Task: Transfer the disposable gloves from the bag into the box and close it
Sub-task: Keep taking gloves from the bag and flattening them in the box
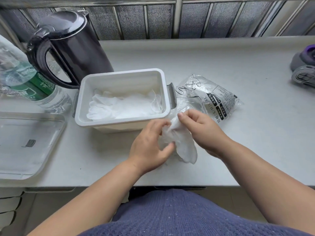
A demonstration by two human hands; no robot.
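Centre frame, left hand (pixel 150 143) and right hand (pixel 201 126) both pinch a crumpled translucent white plastic glove (pixel 180 142), fingers curled, just below the open white rectangular plastic box (pixel 163 92).

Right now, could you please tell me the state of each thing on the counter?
Box: open, gloves inside.
Clear lid: off, flat left of the box.
Bag: lying right of the box.
Glove bundle: gripped by left hand and right hand.
Kettle: lid closed.
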